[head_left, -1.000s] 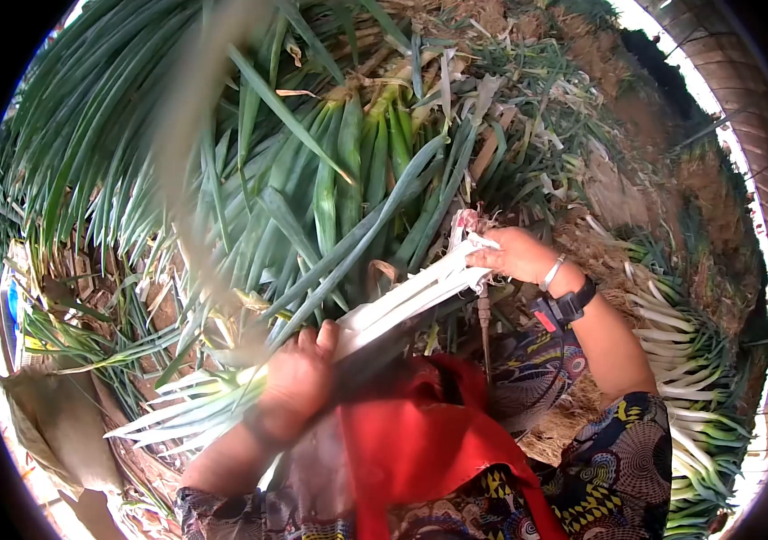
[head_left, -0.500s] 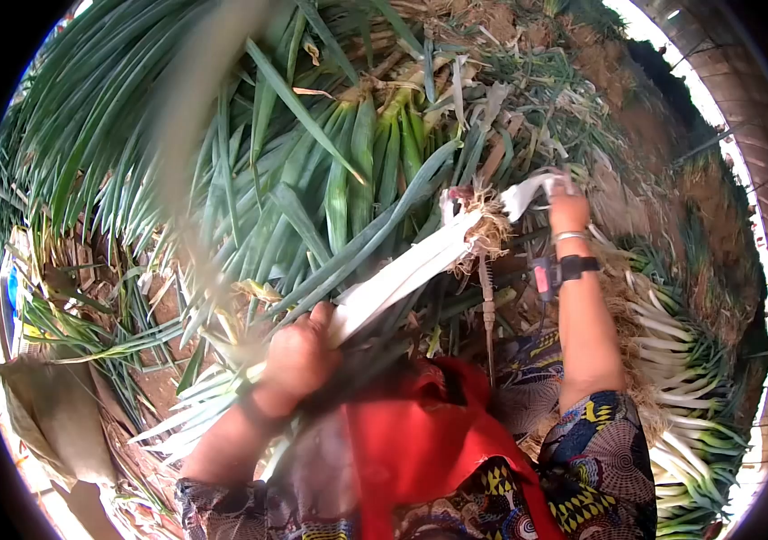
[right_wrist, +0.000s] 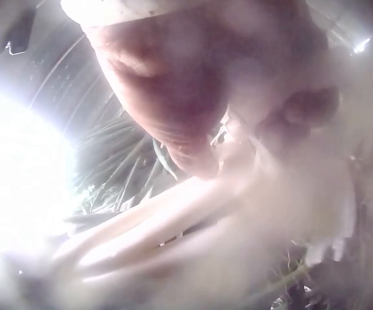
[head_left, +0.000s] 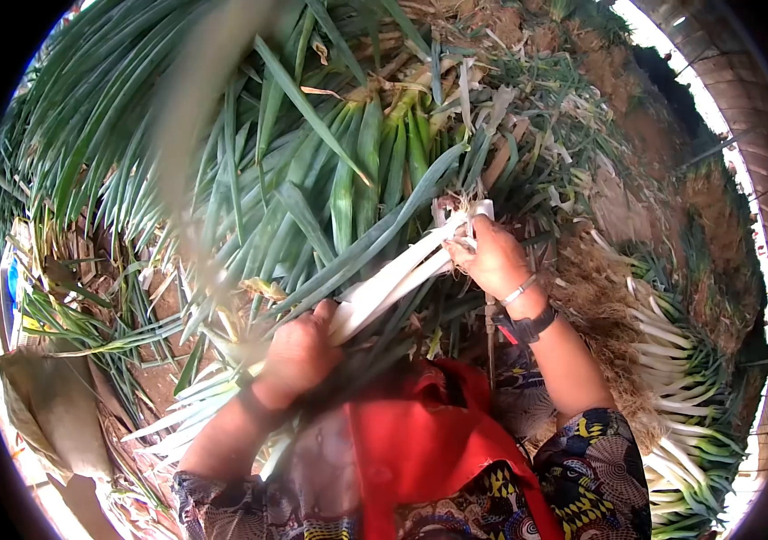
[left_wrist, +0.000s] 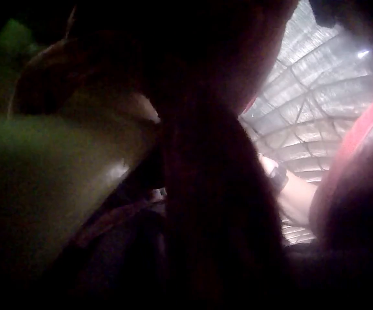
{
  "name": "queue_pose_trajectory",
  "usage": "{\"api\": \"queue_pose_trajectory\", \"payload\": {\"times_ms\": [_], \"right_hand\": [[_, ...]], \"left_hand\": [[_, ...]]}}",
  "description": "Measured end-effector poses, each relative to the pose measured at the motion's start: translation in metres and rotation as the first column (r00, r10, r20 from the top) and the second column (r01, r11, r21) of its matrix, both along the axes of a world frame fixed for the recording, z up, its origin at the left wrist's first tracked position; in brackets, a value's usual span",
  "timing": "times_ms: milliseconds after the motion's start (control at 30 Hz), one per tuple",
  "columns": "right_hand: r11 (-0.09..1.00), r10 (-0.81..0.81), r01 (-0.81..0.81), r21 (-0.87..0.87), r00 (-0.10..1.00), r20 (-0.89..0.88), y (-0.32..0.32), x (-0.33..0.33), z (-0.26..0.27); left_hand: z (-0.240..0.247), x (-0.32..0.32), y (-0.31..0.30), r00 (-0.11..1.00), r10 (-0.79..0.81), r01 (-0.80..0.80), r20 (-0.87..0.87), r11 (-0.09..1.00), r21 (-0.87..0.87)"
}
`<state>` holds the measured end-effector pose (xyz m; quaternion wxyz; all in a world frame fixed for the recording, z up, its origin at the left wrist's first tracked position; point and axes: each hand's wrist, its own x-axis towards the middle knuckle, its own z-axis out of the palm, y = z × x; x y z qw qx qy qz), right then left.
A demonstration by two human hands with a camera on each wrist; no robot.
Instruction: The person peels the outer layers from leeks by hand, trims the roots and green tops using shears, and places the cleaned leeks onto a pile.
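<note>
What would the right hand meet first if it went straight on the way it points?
Past the white stalks in its grip, the right hand would probably first meet the long green leaf just beyond their root end, though the head view leaves depth unclear.

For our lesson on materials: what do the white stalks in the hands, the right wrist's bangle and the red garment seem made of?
White stalks: fresh plant matter, smooth, faintly glossy; they run into green leaves.
Bangle: probably metal, polished; it looks silvery, though plated plastic is possible.
Red garment: likely cloth, matte; it drapes in soft folds.
</note>
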<state>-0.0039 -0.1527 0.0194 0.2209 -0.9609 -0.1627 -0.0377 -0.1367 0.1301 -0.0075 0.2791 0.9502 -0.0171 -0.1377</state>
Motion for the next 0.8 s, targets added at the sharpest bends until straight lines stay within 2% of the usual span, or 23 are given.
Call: {"api": "queue_pose_trajectory", "payload": {"times_ms": [133, 200, 267, 367, 400, 467, 533, 600, 633, 667, 733, 767, 800], "right_hand": [[0.968, 0.169, -0.144, -0.204, 0.979, 0.111, -0.005, 0.013, 0.003], [0.999, -0.05, 0.052, -0.018, 0.995, 0.092, -0.016, 0.021, -0.004], [0.965, -0.257, 0.257, 0.045, 0.966, -0.004, -0.031, 0.04, 0.013], [0.966, -0.256, 0.259, -0.019, 0.961, 0.105, -0.046, 0.05, 0.007], [0.936, -0.318, 0.319, -0.147, 0.947, 0.029, -0.054, 0.06, 0.012], [0.836, -0.533, 0.542, -0.081, 0.839, 0.108, -0.083, 0.078, 0.024], [0.855, -0.462, 0.496, -0.153, 0.861, 0.214, -0.14, 0.113, 0.018], [0.952, -0.297, 0.302, 0.056, 0.952, -0.078, -0.147, 0.11, 0.046], [0.789, -0.31, 0.456, 0.412, 0.874, -0.375, -0.175, 0.134, 0.035], [0.584, 0.013, 0.265, 0.767, 0.942, -0.335, -0.195, 0.146, 0.04], [0.42, -0.321, 0.532, 0.735, 0.845, -0.428, -0.168, 0.133, 0.067], [0.801, -0.375, 0.477, 0.361, 0.871, -0.318, -0.164, 0.133, 0.074], [0.918, -0.373, 0.362, 0.16, 0.927, 0.04, -0.159, 0.133, 0.053]], "left_hand": [[0.002, -0.004, -0.002, 0.999, -0.008, 0.009, 0.048, 1.0, -0.002], [0.002, -0.006, -0.002, 0.997, -0.004, 0.005, 0.073, 1.0, -0.008], [0.003, -0.008, -0.001, 0.996, -0.013, 0.014, 0.092, 1.0, -0.008], [0.0, -0.011, -0.001, 0.989, 0.002, 0.0, 0.145, 1.0, -0.008], [-0.001, -0.013, -0.001, 0.987, -0.007, 0.008, 0.162, 1.0, -0.007], [0.001, -0.021, -0.002, 0.973, -0.042, 0.035, 0.225, 0.999, 0.034], [-0.001, -0.023, -0.001, 0.955, -0.054, 0.038, 0.292, 0.997, 0.061], [-0.01, -0.026, -0.002, 0.933, -0.088, 0.066, 0.349, 0.995, 0.074], [-0.007, -0.026, -0.003, 0.945, -0.111, 0.089, 0.309, 0.993, 0.083], [-0.007, -0.027, -0.004, 0.945, -0.124, 0.098, 0.304, 0.99, 0.099], [-0.009, -0.028, -0.005, 0.945, -0.14, 0.105, 0.294, 0.986, 0.13], [-0.009, -0.029, -0.005, 0.945, -0.149, 0.111, 0.291, 0.983, 0.144], [-0.008, -0.029, -0.006, 0.944, -0.162, 0.12, 0.287, 0.98, 0.159]]}}
